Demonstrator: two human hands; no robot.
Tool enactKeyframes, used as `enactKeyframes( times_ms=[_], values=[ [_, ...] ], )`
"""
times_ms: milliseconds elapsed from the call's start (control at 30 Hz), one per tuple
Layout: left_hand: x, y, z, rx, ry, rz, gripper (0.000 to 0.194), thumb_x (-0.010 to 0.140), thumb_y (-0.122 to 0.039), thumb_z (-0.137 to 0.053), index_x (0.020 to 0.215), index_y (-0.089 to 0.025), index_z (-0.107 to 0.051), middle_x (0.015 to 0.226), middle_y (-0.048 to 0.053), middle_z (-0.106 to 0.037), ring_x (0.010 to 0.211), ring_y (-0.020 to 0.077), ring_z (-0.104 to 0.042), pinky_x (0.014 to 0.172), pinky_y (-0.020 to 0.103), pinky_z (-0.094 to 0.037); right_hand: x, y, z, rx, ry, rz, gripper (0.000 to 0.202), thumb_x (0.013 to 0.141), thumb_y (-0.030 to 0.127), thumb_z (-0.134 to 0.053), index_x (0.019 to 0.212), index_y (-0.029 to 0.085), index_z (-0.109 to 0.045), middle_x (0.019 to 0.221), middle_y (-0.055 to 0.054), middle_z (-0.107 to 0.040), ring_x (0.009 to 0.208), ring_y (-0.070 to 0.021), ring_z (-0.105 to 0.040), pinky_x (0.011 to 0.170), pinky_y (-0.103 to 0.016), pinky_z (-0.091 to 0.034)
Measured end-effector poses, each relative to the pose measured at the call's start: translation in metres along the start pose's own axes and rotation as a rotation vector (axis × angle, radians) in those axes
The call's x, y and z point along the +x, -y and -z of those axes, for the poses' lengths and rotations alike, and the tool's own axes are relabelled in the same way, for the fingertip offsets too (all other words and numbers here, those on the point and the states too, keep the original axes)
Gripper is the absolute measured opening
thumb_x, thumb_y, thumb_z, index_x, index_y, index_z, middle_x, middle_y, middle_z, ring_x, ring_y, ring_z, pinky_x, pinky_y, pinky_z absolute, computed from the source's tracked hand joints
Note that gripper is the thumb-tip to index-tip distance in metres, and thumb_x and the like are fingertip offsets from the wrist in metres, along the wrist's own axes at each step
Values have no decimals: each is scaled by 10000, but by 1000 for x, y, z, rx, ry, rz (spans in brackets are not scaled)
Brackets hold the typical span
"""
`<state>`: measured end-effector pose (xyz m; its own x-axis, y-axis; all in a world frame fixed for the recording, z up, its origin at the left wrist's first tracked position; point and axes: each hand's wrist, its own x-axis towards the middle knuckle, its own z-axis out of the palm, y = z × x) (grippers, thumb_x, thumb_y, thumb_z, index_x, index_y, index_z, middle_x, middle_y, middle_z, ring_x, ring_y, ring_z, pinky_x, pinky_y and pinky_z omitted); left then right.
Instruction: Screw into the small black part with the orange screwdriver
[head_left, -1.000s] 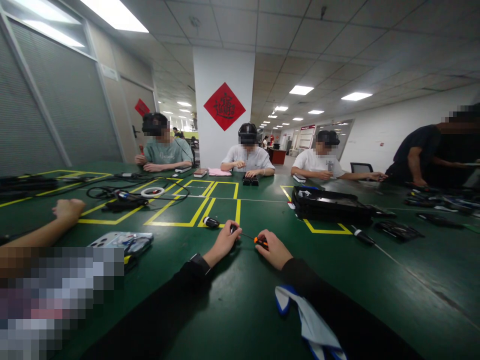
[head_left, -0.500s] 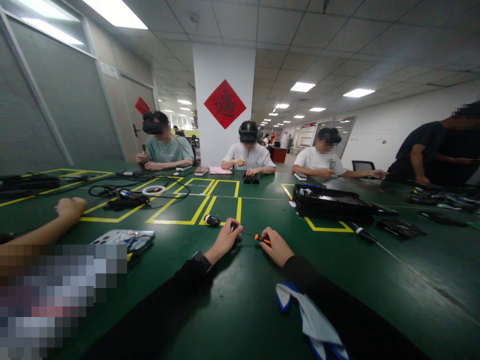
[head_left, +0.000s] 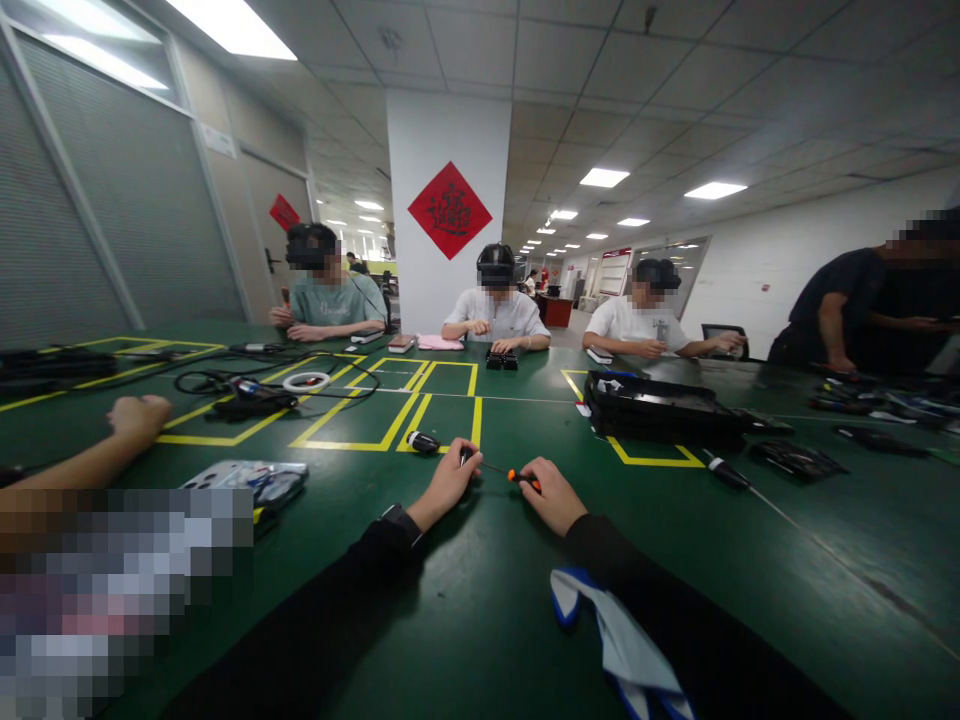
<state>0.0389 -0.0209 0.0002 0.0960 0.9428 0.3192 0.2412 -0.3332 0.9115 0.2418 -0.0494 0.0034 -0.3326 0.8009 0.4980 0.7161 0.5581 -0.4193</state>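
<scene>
Over the green table, my right hand (head_left: pixel 556 494) is closed around the orange-and-black handle of a screwdriver (head_left: pixel 514 476). Its thin metal shaft points left toward my left hand (head_left: pixel 447 482). The fingers of that hand are wrapped round a small dark piece (head_left: pixel 466 455) that the shaft's tip reaches; my fingers cover most of it, so its kind is unclear. Just beyond my left hand lies a black-and-white cylindrical tool (head_left: pixel 424 441) on its side. A light cloth with blue edging (head_left: pixel 626 640) rests near my right forearm.
Black trays (head_left: pixel 667 405) are stacked ahead on the right, with another black-and-white tool (head_left: pixel 727 471) nearby. A clear plastic package (head_left: pixel 251 478) lies left, close to a neighbour's hand (head_left: pixel 139 415). Cables (head_left: pixel 247 385) and yellow tape cover the far left. Other people sit opposite.
Almost nothing differs. Both hands keep their places and their grip on the screwdriver and the dark piece; the view shifts only slightly.
</scene>
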Motion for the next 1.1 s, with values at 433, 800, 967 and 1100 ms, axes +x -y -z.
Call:
enactKeyframes(
  times_ms=[433, 800, 967, 1100],
  values=[
    [1, -2, -1, -15, -17, 31, 255, 724, -358, -488, 897, -171, -484, 646, -18, -544, 582, 120, -546, 581, 240, -406, 0, 0, 0, -23, 17, -34, 177, 815, 197, -403, 716, 162, -546, 787, -40, -524, 801, -147, -457, 745, -282, -356],
    [-1, -4, 0, -18, -25, 14, 228, 725, -370, -488, 855, -183, -471, 702, -21, -533, 591, 110, -553, 575, 232, -415, -1, 0, -1, 38, 3, -59, 139, 729, 229, -534, 855, 174, -516, 812, -21, -521, 766, -142, -464, 697, -260, -370],
    [-1, -4, 1, -35, -11, 10, 255, 733, -352, -470, 936, -198, -465, 712, -26, -535, 595, 102, -547, 573, 222, -413, 1, -1, -3, 13, 18, -39, 150, 800, 219, -432, 744, 161, -559, 790, -41, -528, 808, -152, -463, 748, -283, -358],
    [0, -1, 1, -28, -8, 12, 266, 726, -340, -478, 948, -194, -467, 681, -30, -525, 583, 105, -543, 561, 223, -406, 0, -2, -2, 35, 24, -58, 86, 734, 215, -529, 805, 171, -547, 799, -28, -530, 765, -145, -473, 708, -268, -371]
  ],
)
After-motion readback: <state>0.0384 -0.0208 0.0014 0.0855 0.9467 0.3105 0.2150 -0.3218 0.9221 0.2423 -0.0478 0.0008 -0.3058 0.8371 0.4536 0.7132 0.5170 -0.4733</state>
